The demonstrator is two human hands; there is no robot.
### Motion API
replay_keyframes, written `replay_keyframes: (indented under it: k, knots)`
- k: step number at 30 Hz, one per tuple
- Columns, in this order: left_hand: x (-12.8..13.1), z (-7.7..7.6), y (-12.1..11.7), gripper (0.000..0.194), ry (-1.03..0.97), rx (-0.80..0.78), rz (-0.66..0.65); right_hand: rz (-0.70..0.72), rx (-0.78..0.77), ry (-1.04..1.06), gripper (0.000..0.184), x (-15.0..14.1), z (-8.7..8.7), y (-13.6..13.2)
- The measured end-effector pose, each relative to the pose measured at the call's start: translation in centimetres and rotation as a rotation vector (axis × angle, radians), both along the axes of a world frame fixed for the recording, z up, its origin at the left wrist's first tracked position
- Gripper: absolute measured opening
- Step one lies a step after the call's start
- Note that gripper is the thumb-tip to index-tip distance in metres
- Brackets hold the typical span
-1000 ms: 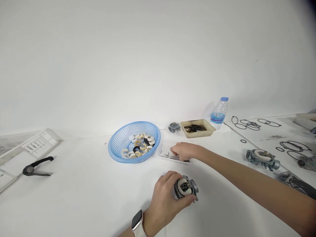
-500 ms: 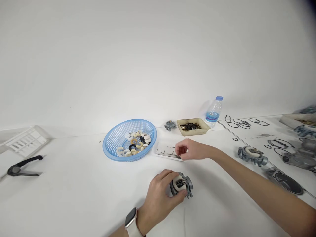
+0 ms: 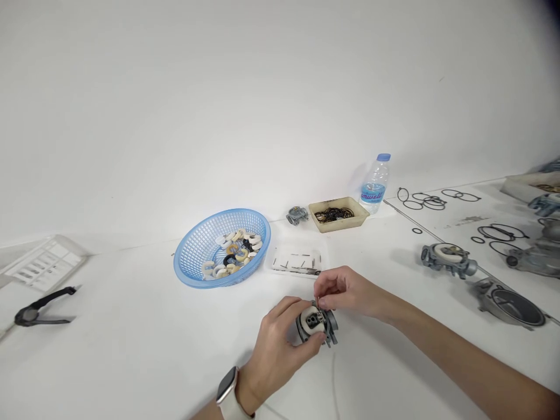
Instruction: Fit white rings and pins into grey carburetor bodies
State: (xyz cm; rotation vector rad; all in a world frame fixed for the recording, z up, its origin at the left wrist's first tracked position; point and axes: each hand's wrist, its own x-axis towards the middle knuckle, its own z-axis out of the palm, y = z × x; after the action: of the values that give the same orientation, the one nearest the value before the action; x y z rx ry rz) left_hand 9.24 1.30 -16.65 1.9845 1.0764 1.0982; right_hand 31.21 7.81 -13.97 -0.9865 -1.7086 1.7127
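My left hand (image 3: 280,332) wraps its thumb and fingers around a carburetor body (image 3: 331,332) on the table, steadying it from the left. A white C-shaped float (image 3: 307,322) sits in its upward-facing side. My right hand (image 3: 343,290) is closed in a pinch over the carburetor's upper edge. Between its fingertips is a thin small pin (image 3: 318,302), its lower end at the float's hinge; I cannot tell if it is inserted. Just behind, a white shallow tray (image 3: 273,248) contains several thin metal pins (image 3: 301,269).
A blue basket (image 3: 184,262) of C-shaped floats stands left of the tray. Behind are another carburetor (image 3: 297,215), a cream tray (image 3: 350,223) of rubber rings and a water bottle (image 3: 374,186). Carburetor parts (image 3: 448,259) and rings (image 3: 501,233) lie right; a black clamp-like tool (image 3: 35,315) lies left.
My right hand has come from the white tray to the carburetor, with a thin pin now in its fingertips. My left hand keeps its hold. The view has shifted slightly.
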Motion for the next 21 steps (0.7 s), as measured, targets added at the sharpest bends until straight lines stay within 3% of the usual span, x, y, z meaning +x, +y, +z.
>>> replay_keyframes:
  k: [9, 15, 21]
  knots:
    - [0.2, -0.2, -0.1, 0.035, -0.005, 0.047, 0.012, -0.033, -0.028, -0.005, 0.022, -0.2, 0.4, -0.4]
    - [0.4, -0.1, -0.2, 0.035, -0.01, 0.044, 0.03, -0.06, 0.083, -0.088, 0.018, -0.2, 0.6, -0.6]
    - [0.5, 0.0, -0.4, 0.033, -0.014, 0.015, 0.048, 0.03, 0.126, -0.103, 0.032, 0.7, 0.1, -1.1]
